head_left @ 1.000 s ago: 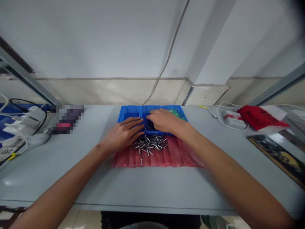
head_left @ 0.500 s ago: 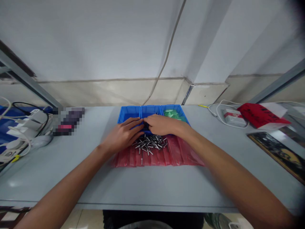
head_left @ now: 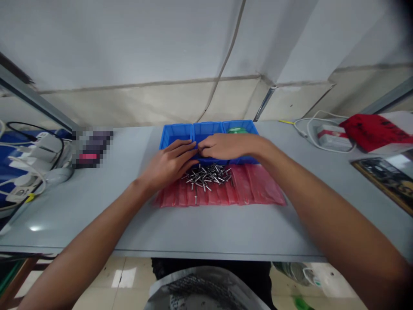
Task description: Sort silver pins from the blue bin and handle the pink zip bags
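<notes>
Left fingers spread, right fingers together, over blue bin, rivets just below

Small-parts workshop, grey workbench, blue divided parts bin, loose steel rivets, white power adapters alongside

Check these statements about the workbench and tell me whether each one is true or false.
The metal rivets lie in a pile on a red plastic sheet: true.
The green items sit in the left compartment of the blue bin: false; they sit in its right compartment.
The left hand lies over the front edge of the blue bin: true.
The right hand holds the red packet: false; the right hand is at the blue bin, and the red packet lies well off to the right.
</notes>
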### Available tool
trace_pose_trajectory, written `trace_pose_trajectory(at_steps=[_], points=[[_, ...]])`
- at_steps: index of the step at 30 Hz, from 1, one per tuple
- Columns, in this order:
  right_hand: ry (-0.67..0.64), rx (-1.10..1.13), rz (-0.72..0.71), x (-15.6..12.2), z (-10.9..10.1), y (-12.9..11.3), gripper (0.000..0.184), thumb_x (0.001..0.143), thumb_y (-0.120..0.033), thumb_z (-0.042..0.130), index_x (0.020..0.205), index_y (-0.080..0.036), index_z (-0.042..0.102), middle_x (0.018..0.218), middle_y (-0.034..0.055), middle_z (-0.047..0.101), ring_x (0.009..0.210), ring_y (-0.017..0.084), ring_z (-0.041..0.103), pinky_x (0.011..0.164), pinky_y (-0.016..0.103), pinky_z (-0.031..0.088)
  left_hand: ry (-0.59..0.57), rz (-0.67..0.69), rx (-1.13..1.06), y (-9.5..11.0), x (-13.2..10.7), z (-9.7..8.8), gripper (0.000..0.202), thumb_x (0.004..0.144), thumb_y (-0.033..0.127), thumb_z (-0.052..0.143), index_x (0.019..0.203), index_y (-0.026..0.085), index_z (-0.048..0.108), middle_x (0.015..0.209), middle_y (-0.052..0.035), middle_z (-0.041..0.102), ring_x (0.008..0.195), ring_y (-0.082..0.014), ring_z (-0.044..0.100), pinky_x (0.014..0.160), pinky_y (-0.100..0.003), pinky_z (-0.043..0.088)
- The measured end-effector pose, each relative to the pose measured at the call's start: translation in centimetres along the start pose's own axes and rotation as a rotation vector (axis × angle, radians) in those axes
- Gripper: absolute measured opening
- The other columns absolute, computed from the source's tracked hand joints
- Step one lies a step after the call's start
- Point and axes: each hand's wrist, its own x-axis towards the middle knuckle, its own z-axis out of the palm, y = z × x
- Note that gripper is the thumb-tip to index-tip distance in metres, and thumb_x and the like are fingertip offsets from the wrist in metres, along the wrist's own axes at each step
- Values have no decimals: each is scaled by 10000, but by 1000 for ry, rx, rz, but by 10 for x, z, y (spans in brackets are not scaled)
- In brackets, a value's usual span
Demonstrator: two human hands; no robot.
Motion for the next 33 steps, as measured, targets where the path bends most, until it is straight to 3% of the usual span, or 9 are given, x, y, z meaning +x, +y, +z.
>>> trace_pose_trajectory(at_steps=[3,7,10,16,20,28,33], points=[[-24,107,-4,-8,-8,3,235,1011,-347,567,1077,-191,731,1070,23,775,899,174,688,734,269,488,22,-14,-18,-2,0,3,291,1041,314,600,1249,136,697,1294,-118,737,1281,-275,669,1070,-463,615],[-37,205,32,-14,-14,7,213,923,-279,718,1109,-176,711,1013,21,754,803,151,670,708,268,485,14,-37,-56,-3,0,5,301,1042,351,596,1237,153,712,1291,-123,738,1279,-273,669,1069,-468,613],[-45,274,17,-17,-16,10,177,904,-197,706,1081,-184,697,932,5,736,684,123,639,636,256,470,21,-34,-32,-3,-1,5,302,1042,350,595,1223,143,720,1276,-132,741,1264,-283,676,1044,-474,625],[-18,257,-41,-33,-29,4,252,814,-55,620,1002,-202,701,916,-10,747,701,140,653,672,269,487,26,-31,-13,-2,-1,4,295,1045,356,593,1210,153,729,1312,-121,728,1254,-272,682,1051,-463,624],[-39,179,-52,-43,-33,-2,262,782,-56,627,948,-231,730,868,-23,770,733,157,667,664,263,471,-18,-19,13,0,-1,1,302,1052,361,577,1205,152,731,1316,-128,724,1266,-281,674,1063,-475,615],[-91,186,-57,-46,-32,-9,228,831,-141,696,998,-250,808,940,-34,813,810,160,728,704,247,509,5,-10,3,-1,-2,3,296,1057,343,564,1214,153,728,1312,-129,725,1272,-283,669,1045,-480,625],[60,95,-55,-42,-32,-7,275,901,-161,631,1092,-265,799,1043,-13,818,859,164,733,747,253,515,17,8,50,1,-1,2,284,1055,324,570,1212,139,718,1292,-119,735,1237,-279,689,1034,-477,634]])
